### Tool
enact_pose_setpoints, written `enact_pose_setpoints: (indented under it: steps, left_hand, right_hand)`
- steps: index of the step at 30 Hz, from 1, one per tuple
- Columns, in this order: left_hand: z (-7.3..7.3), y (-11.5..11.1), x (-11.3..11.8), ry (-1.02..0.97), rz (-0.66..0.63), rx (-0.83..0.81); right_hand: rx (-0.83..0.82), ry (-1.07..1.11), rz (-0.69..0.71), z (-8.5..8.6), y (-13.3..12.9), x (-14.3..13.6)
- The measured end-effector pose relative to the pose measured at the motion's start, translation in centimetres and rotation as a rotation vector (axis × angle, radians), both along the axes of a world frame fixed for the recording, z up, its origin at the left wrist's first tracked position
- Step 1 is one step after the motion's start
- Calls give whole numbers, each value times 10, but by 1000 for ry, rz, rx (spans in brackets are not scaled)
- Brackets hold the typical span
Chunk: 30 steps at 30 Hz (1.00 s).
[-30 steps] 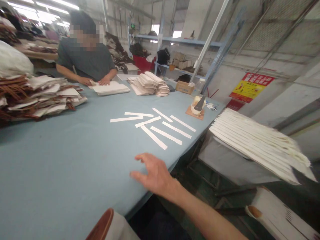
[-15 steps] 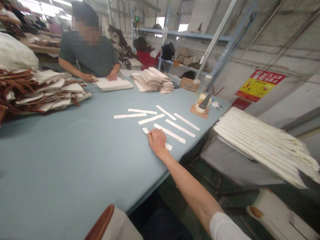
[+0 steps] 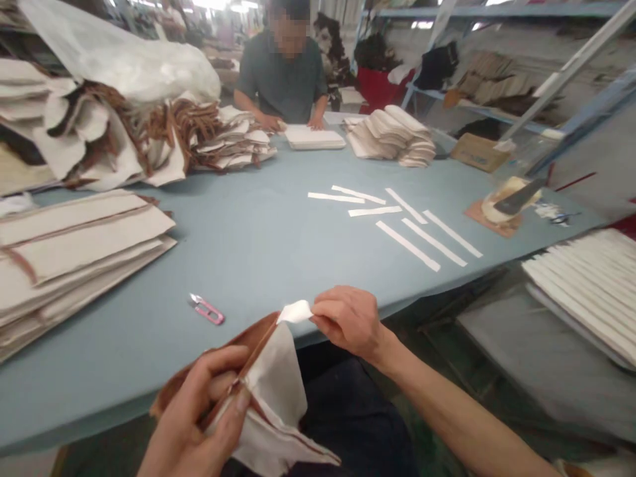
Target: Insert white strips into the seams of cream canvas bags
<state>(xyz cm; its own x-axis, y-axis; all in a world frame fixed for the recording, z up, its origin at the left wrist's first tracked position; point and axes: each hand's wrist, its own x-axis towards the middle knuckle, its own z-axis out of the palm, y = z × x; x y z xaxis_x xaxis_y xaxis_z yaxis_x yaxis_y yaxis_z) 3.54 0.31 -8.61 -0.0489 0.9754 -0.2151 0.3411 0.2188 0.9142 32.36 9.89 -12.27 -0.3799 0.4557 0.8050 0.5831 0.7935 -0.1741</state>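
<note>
My left hand point(image 3: 209, 404) grips a brown and off-white sewn piece point(image 3: 278, 371) by its seam, thumb on the pale side. In my right hand point(image 3: 350, 321) a white strip point(image 3: 295, 311) is pinched between thumb and fingers. The strip's far end touches or overlaps the upper tip of the sewn piece; I cannot tell whether it is stuck there. Several more white strips point(image 3: 408, 246) lie loose on the blue-green table point(image 3: 258, 245) beyond my right hand. Pink thread snips point(image 3: 207, 309) rest on the table ahead of my left hand.
Stacked off-white panels point(image 3: 84, 245) lie at the left, with a heap of brown-edged pieces point(image 3: 203, 132) behind. Across the table a person point(image 3: 283, 73) handles a pale stack point(image 3: 314, 137). A pot with a dark tool point(image 3: 509, 199) stands right. White layered material point(image 3: 586, 285) sits beyond the table edge.
My right hand has lifted a strip from the table and brought it back to the sewn piece. My left hand, holding that piece, has come into view. The view has swung left.
</note>
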Motion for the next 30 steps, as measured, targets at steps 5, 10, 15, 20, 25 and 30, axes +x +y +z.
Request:
enact_pose_setpoints:
  steps: [5,10,15,20,25,30]
  left_hand:
    - [10,6,6,-57,-75,95]
    - [2,10,20,-115,-121,277]
    - [-6,-2,18,-256,-74,327]
    - [10,-15,19,-260,44,179]
    - [26,-18,25,-359,91,46]
    - [26,-14,15,-428,1,-146]
  right_hand:
    - [73,94,146,42,-26,-29]
    - [-12,172,235,42,-43,-45]
    - [-339,323,305,26,-65,-52]
    - [-1204,550,380,33,-87,-56]
    - [-1765,739,583,32,-91,-59]
    - [-1772,581,649,28,-81,-49]
